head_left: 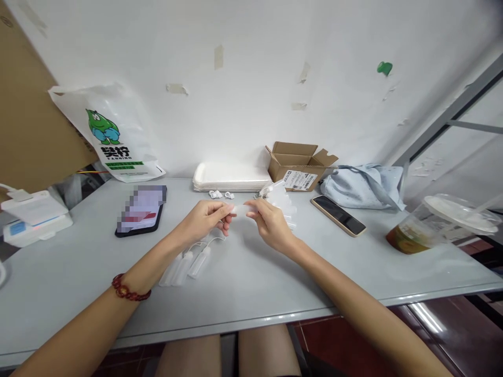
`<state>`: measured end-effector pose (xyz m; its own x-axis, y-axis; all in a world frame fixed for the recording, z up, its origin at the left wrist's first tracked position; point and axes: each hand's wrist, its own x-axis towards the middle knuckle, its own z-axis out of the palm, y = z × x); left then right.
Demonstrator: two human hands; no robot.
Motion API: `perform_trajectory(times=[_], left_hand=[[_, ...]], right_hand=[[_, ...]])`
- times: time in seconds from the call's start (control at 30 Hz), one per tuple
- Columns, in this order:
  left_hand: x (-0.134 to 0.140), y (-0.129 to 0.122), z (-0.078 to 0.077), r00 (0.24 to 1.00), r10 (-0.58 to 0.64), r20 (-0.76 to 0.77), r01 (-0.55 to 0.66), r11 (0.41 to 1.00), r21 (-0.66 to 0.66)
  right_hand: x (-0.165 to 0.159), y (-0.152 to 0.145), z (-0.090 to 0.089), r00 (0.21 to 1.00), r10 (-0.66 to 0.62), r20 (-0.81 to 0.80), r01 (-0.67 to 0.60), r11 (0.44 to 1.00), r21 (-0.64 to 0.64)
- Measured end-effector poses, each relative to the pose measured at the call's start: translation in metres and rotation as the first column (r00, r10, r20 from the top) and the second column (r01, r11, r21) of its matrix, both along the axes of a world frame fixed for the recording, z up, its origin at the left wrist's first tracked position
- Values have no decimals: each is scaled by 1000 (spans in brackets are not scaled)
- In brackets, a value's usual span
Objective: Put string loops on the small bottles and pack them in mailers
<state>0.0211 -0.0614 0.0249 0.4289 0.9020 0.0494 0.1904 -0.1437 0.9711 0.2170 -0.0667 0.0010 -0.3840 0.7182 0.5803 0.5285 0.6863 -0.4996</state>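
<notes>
Left of and nearer the person than the one brown box (301, 170), the fingers of the left hand (206, 217) pinch one translucent piece (239, 209), its long axis sideways, pointing toward the right hand (271, 222), whose grip cannot be told. Three clear tubes (199, 263) lie nearer still.

A single head-worn view looks forward and down over the worktop (251, 288), facing the wall (251, 47) at 12 o'clock. It sits near enough that the fingers (223, 211) fall about mid-view, yet wide enough to take in the forearms (353, 299) at 8 and 4 o'clock and thighs (192, 358) at 6 o'clock
</notes>
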Motion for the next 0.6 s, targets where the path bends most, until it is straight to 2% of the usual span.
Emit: perform_trajectory(times=[0.1,0.23,0.3,0.47,0.6], left_hand=[[2,-4,2,1000,2,-28,0,997,81],[6,-7,0,994,97,-51,-83,971,225],[5,-6,0,993,110,-48,-93,957,274],[-2,-2,4,995,7,-101,14,979,206],[-2,-5,6,995,-4,-98,20,986,168]], right_hand=[[0,0,2,999,-21,-33,19,997,-81],[0,0,5,995,-48,-92,22,964,-266],[-1,0,6,991,-48,-125,5,947,-320],[-5,-6,10,983,-51,-179,-7,951,-310],[-5,-9,11,985,-59,-163,12,962,-274]])
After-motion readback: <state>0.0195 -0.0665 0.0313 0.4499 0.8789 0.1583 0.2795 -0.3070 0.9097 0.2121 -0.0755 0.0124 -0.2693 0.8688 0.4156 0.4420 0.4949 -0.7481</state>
